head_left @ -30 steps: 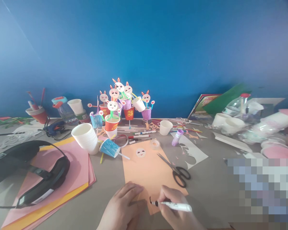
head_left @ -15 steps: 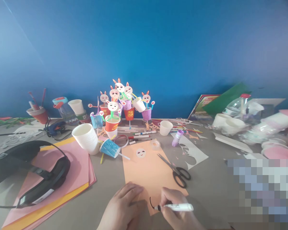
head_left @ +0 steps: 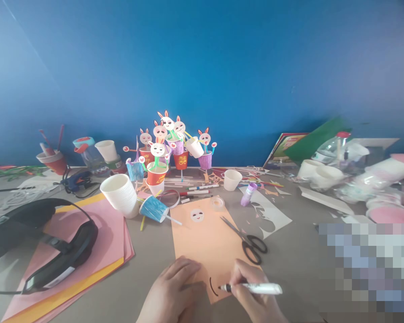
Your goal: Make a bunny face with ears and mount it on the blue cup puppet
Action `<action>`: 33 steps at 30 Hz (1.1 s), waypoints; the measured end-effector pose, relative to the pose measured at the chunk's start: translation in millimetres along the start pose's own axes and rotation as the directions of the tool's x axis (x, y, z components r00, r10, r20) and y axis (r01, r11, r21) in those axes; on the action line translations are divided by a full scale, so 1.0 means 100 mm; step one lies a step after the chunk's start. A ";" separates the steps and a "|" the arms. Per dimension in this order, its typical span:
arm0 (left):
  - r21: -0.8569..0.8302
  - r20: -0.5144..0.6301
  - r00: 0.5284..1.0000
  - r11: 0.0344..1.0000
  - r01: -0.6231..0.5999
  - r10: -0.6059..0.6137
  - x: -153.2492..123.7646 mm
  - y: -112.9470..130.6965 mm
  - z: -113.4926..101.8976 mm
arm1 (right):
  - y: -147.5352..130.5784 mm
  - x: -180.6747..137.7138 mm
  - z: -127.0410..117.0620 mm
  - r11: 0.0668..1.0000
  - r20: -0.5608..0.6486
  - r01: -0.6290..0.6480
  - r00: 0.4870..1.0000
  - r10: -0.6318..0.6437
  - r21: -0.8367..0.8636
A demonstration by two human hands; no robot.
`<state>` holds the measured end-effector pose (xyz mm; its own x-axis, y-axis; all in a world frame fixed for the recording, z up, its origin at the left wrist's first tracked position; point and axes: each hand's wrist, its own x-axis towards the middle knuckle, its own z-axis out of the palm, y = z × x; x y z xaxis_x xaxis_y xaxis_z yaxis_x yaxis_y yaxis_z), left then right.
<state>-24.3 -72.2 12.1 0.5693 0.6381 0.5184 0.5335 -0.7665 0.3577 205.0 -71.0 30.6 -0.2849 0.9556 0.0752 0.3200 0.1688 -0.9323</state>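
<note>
My right hand (head_left: 247, 287) grips a white marker pen (head_left: 262, 289), its dark tip pointing left over the near end of the orange paper (head_left: 202, 246). A short curved black line is drawn on the paper just left of the tip. My left hand (head_left: 177, 287) lies flat at the paper's near left edge, fingers stretched out. Towards the paper's far end rests a small round paper face (head_left: 197, 215), with a roll of clear tape (head_left: 217, 203) beside it. Black-handled scissors (head_left: 247, 240), blades parted, lie across the right edge.
Rabbit-faced paper cup figures (head_left: 158, 150) stand at the back by the blue wall. To the left are stacked white cups (head_left: 119, 193), a blue-coloured cup (head_left: 154, 208) and a black headset (head_left: 67, 255) on pink paper (head_left: 111, 242). A purple glue stick (head_left: 249, 194) and cut white paper (head_left: 272, 213) lie right.
My right hand has moved slightly right with the marker, leaving the whole curved black line visible. My left hand has stayed in place.
</note>
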 end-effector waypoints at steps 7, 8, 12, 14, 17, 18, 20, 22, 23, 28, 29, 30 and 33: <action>-0.015 0.016 1.000 1.000 0.014 -0.014 0.02 0.02 -0.02 | -0.01 0.05 0.03 0.997 0.027 0.000 1.000 0.003 -0.083; -0.016 0.023 1.000 1.000 0.014 -0.013 0.02 0.02 -0.03 | -0.01 0.05 0.04 0.996 0.030 -0.002 1.000 0.004 -0.094; -0.011 0.028 1.000 1.000 -0.003 0.003 0.03 0.02 -0.04 | 0.00 0.05 0.04 0.994 0.050 -0.002 0.999 0.007 -0.110; -0.004 0.022 1.000 1.000 -0.003 0.003 0.03 0.01 -0.03 | -0.01 0.05 0.04 0.994 0.060 -0.002 0.998 0.009 -0.107; 0.005 0.013 1.000 1.000 0.002 -0.002 0.02 0.01 -0.02 | -0.03 0.06 0.03 0.994 0.064 -0.008 0.998 0.015 -0.108; 0.003 0.014 1.000 1.000 0.005 -0.005 0.01 0.01 -0.01 | -0.04 0.06 0.04 0.994 0.063 -0.010 0.998 0.017 -0.107; -0.005 0.008 1.000 1.000 0.004 -0.004 0.01 0.01 0.00 | -0.05 0.06 0.04 0.994 0.059 -0.010 0.998 0.016 -0.110; -0.005 0.001 1.000 1.000 0.007 -0.007 0.01 0.01 0.00 | -0.05 0.06 0.04 0.993 0.057 0.000 0.998 0.007 -0.120; -0.001 0.002 1.000 1.000 0.007 -0.007 0.01 0.01 0.00 | -0.05 0.06 0.04 0.992 0.057 0.006 0.998 0.001 -0.129; 0.013 0.021 1.000 1.000 0.003 -0.004 0.00 0.01 0.00 | -0.03 0.07 0.04 0.985 0.043 0.024 0.999 -0.017 -0.169; 0.010 0.020 1.000 1.000 0.008 -0.008 0.00 0.01 0.00 | -0.03 0.07 0.04 0.985 0.043 0.021 0.999 -0.014 -0.171; 0.009 0.015 1.000 1.000 0.011 -0.011 -0.01 0.01 0.00 | -0.03 0.07 0.04 0.985 0.045 0.018 0.999 -0.011 -0.171; 0.015 0.011 1.000 1.000 0.012 -0.012 -0.01 0.01 0.00 | -0.02 0.06 0.05 0.987 0.050 0.013 0.999 -0.005 -0.162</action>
<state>-24.3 -73.7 11.9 0.5696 0.6478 0.5059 0.5494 -0.7578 0.3519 198.4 -66.8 31.4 -0.3313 0.9414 0.0624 0.4580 0.2183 -0.8617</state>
